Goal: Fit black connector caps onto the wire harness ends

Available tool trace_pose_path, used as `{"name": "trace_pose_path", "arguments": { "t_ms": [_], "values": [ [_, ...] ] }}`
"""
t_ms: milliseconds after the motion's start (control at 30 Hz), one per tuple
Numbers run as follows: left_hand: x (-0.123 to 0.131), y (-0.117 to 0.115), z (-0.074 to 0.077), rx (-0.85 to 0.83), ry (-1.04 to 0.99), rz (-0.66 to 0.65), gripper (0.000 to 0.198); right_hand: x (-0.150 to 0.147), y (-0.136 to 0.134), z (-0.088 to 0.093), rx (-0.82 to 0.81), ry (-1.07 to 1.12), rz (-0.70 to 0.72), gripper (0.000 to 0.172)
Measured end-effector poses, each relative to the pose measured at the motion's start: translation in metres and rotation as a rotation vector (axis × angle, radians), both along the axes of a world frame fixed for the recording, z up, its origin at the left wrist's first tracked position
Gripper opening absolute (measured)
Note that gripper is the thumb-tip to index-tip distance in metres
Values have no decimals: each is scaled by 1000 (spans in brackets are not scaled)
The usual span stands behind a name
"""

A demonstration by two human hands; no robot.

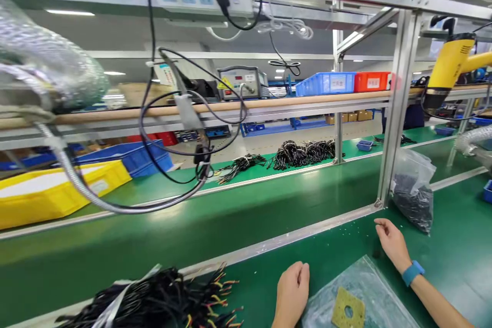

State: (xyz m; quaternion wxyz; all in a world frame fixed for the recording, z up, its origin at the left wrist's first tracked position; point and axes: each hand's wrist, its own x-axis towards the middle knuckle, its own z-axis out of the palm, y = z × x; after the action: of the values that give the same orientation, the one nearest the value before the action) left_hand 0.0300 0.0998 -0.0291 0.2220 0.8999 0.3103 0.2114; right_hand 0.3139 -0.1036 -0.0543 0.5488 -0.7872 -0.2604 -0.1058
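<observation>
My left hand point(292, 289) rests on the green bench top with its fingers curled under, and nothing shows in it. My right hand point(391, 242), with a blue band at the wrist, lies further right, fingers bent toward the mat. Between the hands lies a clear plastic bag point(369, 292) with a yellowish square sponge pad point(348, 310) that has a round hole. A bundle of black wires with coloured ends point(165, 302) lies to the left of my left hand.
A green conveyor belt point(192, 220) runs beyond a metal rail. A plastic bag of black parts point(413, 197) leans by the frame post point(395, 113). Cables and a flexible hose point(77, 184) hang at left. Yellow bin point(49, 192), wire bundles point(300, 152), yellow heat gun point(448, 69).
</observation>
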Motion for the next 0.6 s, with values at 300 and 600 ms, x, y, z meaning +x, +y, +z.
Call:
{"name": "trace_pose_path", "arguments": {
  "t_ms": [300,600],
  "values": [
    [12,-6,-2,-19,64,84,45,12,-9,-2,-56,169,-11,44],
    [19,-14,6,-30,95,110,45,4,-10,19,-86,285,-87,51]
  ]
}}
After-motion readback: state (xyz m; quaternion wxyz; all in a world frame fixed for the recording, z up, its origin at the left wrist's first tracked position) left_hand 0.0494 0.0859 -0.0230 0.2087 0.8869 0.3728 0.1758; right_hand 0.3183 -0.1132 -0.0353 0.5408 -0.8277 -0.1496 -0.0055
